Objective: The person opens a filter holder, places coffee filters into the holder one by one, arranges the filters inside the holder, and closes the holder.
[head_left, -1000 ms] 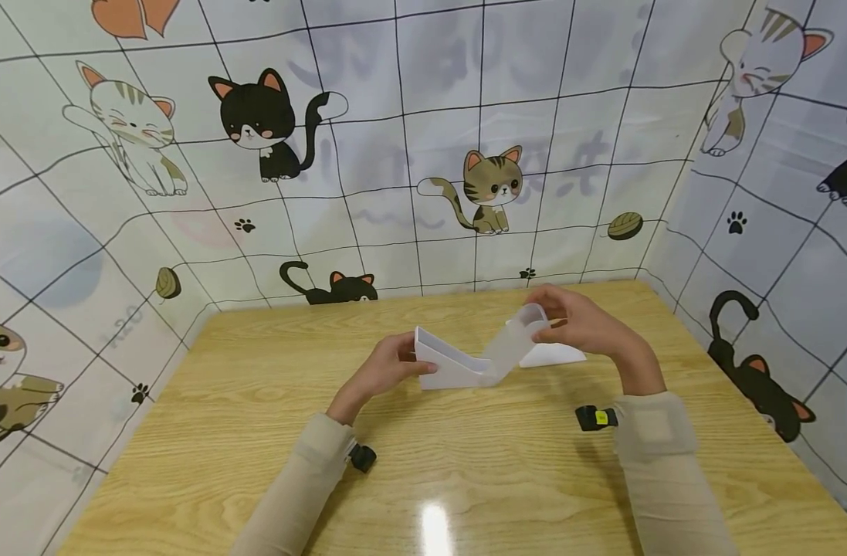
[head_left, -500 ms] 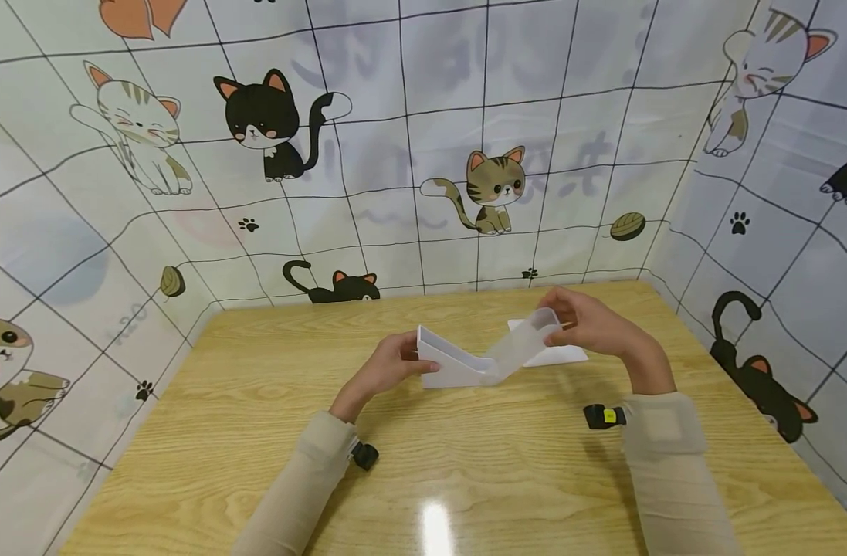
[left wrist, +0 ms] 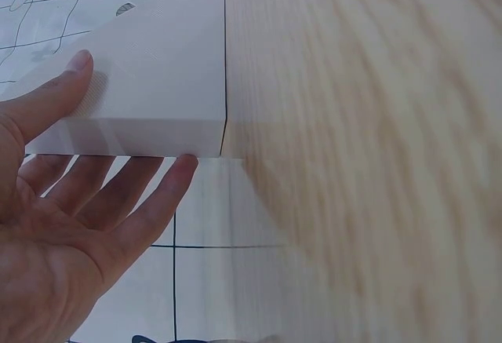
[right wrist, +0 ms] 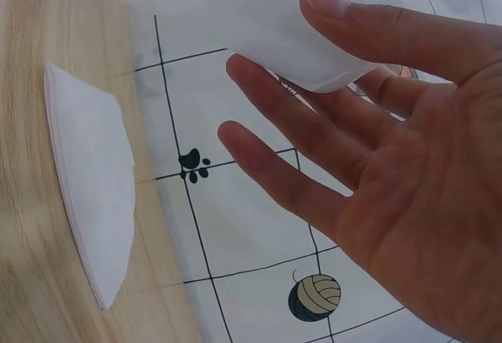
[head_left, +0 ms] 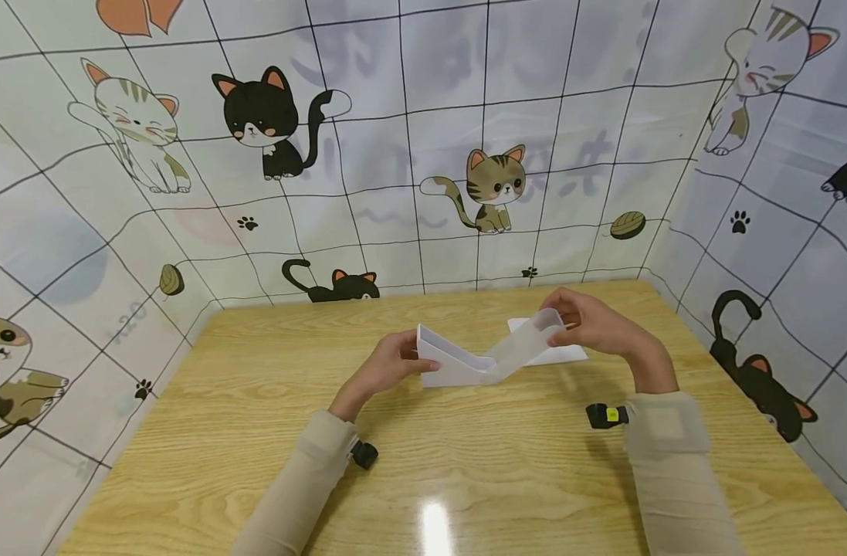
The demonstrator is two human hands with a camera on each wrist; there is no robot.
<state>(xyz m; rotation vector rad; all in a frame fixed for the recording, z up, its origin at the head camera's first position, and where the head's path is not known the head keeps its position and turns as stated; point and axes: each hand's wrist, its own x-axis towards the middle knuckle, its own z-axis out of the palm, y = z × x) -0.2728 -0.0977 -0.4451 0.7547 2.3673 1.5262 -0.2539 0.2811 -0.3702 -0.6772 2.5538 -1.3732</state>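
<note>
A white box (head_left: 454, 371) with slanted sides stands on the wooden table, open at the top. My left hand (head_left: 387, 366) grips its left end. In the left wrist view the thumb lies on the broad side of the white box (left wrist: 157, 60) and the fingers reach along its end wall. A translucent lid (head_left: 519, 349) joins the box at its low right end and tilts up to the right. My right hand (head_left: 598, 328) holds the lid's raised, rounded end; in the right wrist view the thumb is on one face of the lid (right wrist: 227, 17) and fingers lie behind it.
A flat stack of white folded sheets (head_left: 565, 356) lies on the table (head_left: 395, 463) behind the lid. A cat-print cloth (head_left: 367, 177) hangs along the table's back and sides. Small black wrist cameras sit on both sleeves.
The right hand has moved a little to the right, and the lid has tipped lower away from the box. The left hand and the box stay nearly in place.
</note>
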